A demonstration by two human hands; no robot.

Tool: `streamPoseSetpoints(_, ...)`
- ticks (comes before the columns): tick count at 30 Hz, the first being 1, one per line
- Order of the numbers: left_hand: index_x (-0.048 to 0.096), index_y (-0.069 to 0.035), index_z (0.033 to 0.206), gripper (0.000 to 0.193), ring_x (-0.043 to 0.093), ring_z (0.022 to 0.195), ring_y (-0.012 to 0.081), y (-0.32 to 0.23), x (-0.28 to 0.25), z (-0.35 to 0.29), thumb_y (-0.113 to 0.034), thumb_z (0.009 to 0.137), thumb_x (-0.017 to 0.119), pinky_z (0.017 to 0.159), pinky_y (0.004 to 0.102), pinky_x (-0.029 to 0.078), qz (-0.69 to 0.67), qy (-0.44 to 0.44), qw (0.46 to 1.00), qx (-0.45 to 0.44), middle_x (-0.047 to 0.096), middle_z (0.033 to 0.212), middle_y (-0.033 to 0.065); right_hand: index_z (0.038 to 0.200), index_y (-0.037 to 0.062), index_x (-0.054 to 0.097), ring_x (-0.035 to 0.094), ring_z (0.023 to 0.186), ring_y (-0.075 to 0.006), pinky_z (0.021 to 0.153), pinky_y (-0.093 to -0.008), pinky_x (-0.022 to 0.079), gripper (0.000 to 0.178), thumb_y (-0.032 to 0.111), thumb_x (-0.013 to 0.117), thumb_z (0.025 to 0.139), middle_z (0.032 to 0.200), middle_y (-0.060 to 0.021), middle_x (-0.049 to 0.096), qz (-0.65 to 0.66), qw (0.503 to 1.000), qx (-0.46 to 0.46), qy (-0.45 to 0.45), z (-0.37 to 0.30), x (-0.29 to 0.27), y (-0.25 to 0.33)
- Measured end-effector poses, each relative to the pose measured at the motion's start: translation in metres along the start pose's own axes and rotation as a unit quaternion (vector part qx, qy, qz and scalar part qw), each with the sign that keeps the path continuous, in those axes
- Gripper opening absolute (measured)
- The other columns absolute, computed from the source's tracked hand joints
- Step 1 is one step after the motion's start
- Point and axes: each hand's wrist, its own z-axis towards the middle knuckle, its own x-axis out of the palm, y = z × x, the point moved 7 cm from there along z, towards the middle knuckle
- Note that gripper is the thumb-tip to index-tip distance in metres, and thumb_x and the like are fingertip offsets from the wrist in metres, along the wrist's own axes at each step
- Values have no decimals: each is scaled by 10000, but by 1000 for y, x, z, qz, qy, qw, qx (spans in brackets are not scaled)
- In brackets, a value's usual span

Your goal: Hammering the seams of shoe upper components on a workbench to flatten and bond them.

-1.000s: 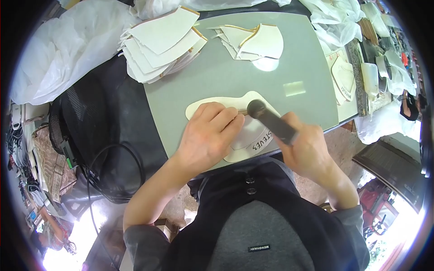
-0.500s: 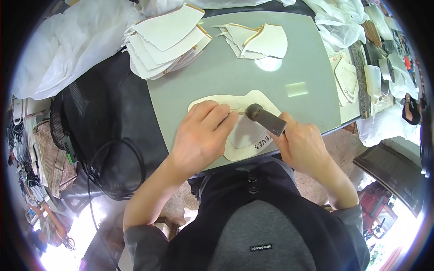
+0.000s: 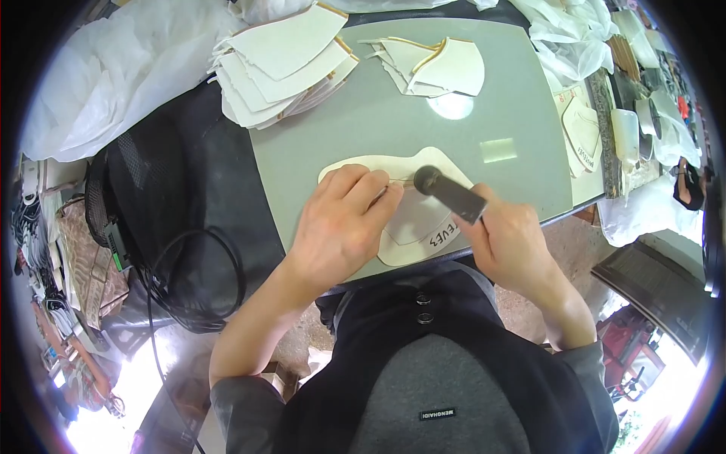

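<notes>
A cream curved pattern board (image 3: 393, 257) with dark handwritten marks lies flat near the front of the grey-green work mat (image 3: 363, 140). On it shows a paler area with a thin brownish line along its far side. My left hand (image 3: 340, 219) rests on the board's left part, fingers bent and thumb pressed towards the forefinger beside that line. What they pinch is too small and hidden to make out. My right hand (image 3: 507, 242) is closed around a dark hammer (image 3: 460, 200). Its round face is over the line, just right of my left fingertips. Whether it touches cannot be told.
Stacked white cut pieces (image 3: 283, 64) with brown edges lie at the far left, a smaller fanned pile (image 3: 446, 68) right of them. A black bag (image 3: 166, 181) and looped cable (image 3: 238, 265) are at the left. Another pattern (image 3: 581, 136) lies right, near plastic bags (image 3: 567, 38).
The view has shifted slightly. The hammer head has moved a little right relative to my left fingers and looks slightly blurred. My left hand keeps its grip and place on the board.
</notes>
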Motion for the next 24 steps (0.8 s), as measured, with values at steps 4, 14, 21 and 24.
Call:
streamPoseSetpoints(4, 655, -16, 1013, 352, 587, 959, 259, 1, 3, -2, -19, 662, 645, 841, 387, 489, 3, 11, 1000, 3, 599, 993, 70, 908, -18, 499, 598, 562, -397, 507, -458, 461, 269, 233, 588, 947, 582, -176, 558, 58, 997, 35, -24, 1, -13, 0)
streamPoseSetpoints(14, 660, -16, 994, 338, 589, 953, 257, -2, -1, 2, -39, 656, 661, 832, 375, 494, 14, 0, 1000, 20, 597, 988, 69, 856, -11, 477, 590, 525, -397, 470, -450, 450, 336, 289, 579, 968, 557, -158, 561, -49, 998, -22, 22, 6, -5, 16)
streamPoseSetpoints(21, 688, -36, 989, 383, 609, 879, 278, 0, -3, 0, 54, 617, 681, 782, 381, 504, -10, -7, 1000, -16, 620, 949, 67, 858, -10, 485, 584, 481, -361, 454, -439, 452, 359, 319, 572, 974, 516, -137, 535, -65, 996, -8, 60, 10, 5, 14)
streamPoseSetpoints(24, 691, -37, 989, 383, 610, 866, 280, 3, -4, -5, 59, 618, 686, 762, 376, 511, -10, -48, 999, -18, 626, 942, 74, 860, -9, 486, 582, 479, -360, 452, -439, 450, 356, 317, 576, 971, 511, -134, 531, -90, 992, -6, 87, 10, 13, 12)
